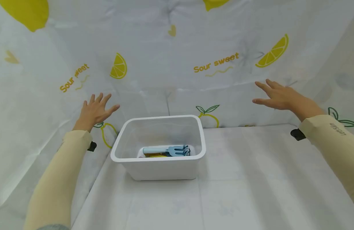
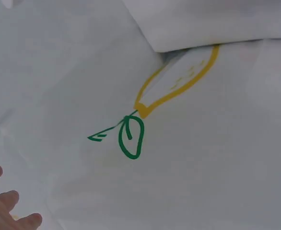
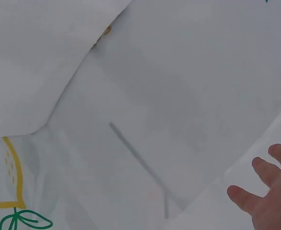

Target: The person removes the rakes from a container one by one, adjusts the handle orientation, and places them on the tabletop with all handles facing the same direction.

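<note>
My left hand [image 1: 93,111] is raised to the left of a white plastic tub [image 1: 162,169], fingers spread and holding nothing. Far to the right of the tub, my right hand [image 1: 279,95] is also up in the air, its fingers apart and nothing in them. Inside the tub lies a light blue hand fork [image 1: 177,150] with a pale blue handle, over some yellow items [image 1: 158,156] partly hidden by the tub's front wall. In the left wrist view only fingertips [image 2: 30,220] show; the right wrist view catches a few fingers [image 3: 267,170].
The tub stands on a white-covered table [image 1: 237,179], near its back left. Behind and at both sides hangs a white curtain [image 1: 153,73] printed with lemons and "Sour sweet". Dark wrist camera mounts [image 1: 297,134] jut out below the sleeves.
</note>
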